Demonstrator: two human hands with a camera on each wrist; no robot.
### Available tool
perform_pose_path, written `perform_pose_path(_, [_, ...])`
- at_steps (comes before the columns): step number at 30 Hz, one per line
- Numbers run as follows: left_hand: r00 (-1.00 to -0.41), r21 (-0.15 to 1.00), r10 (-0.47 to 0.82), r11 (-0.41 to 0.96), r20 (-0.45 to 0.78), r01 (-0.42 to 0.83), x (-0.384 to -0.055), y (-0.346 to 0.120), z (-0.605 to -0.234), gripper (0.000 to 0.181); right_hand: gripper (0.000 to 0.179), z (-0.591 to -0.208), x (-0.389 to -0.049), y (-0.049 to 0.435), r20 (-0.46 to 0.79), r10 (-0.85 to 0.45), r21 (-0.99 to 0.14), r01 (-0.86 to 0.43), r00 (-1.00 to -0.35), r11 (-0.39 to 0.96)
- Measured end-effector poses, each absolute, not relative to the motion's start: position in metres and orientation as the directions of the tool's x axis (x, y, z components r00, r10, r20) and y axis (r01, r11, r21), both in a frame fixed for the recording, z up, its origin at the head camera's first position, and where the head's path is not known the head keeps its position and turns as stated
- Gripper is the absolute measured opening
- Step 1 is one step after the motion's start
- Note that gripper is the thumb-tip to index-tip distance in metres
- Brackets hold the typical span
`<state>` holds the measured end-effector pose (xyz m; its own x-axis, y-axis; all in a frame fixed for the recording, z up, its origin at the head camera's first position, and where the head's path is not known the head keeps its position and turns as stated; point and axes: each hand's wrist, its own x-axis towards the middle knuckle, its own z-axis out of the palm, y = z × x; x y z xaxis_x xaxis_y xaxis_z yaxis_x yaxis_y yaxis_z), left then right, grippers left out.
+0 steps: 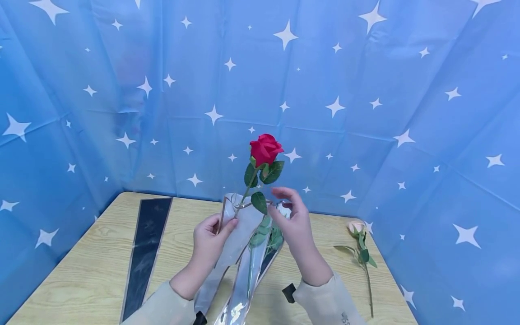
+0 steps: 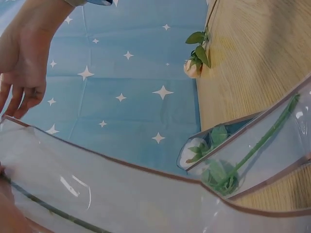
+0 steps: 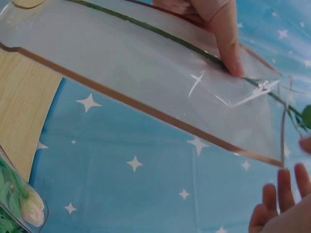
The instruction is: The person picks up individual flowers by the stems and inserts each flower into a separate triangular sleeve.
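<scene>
My left hand (image 1: 209,241) pinches a clear flower sleeve (image 3: 141,97) with brown edging, its thumb pressing the green stem (image 3: 160,33) through the film. The red rose (image 1: 265,150) on that stem stands above the sleeve's top opening, tilted slightly right, with dark green leaves below the bloom. Beside the opening's right corner, my right hand (image 1: 298,223) has its fingers spread and loosely bent, holding nothing. In the right wrist view its fingertips are right at that corner.
Behind the held sleeve lies another clear sleeve (image 2: 277,141) holding a white rose (image 2: 195,151). A dark, narrow folded sleeve (image 1: 148,243) lies at the table's left. A pale pink rose (image 1: 356,227) rests near the right edge. Blue star-patterned curtain (image 1: 260,85) surrounds the wooden table (image 1: 81,266).
</scene>
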<state>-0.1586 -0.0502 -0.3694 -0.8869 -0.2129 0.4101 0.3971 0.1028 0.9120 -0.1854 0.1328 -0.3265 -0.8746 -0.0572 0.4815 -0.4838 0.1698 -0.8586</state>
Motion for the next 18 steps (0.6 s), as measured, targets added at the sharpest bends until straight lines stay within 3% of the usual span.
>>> perform_pose_path(6, [-0.827, 0.861, -0.239, 0.163, 0.509, 0.482, -0.17, -0.05, -0.385, 0.013, 0.018, -0.322, -0.18, 0.135, 0.517, 0.13, -0.855, -0.515, -0.846, 0.054])
perform_pose_path(11, [-0.75, 0.788, -0.251, 0.278, 0.612, 0.55, -0.181, -0.051, -0.403, 0.008, 0.019, -0.32, -0.177, 0.131, 0.554, 0.155, -0.831, -0.555, -0.818, 0.042])
perform_pose_path(18, [-0.626, 0.645, -0.202, 0.411, 0.753, 0.644, -0.184, -0.053, -0.407, 0.006, 0.021, -0.321, -0.18, 0.126, 0.497, 0.182, -0.866, -0.497, -0.849, 0.049])
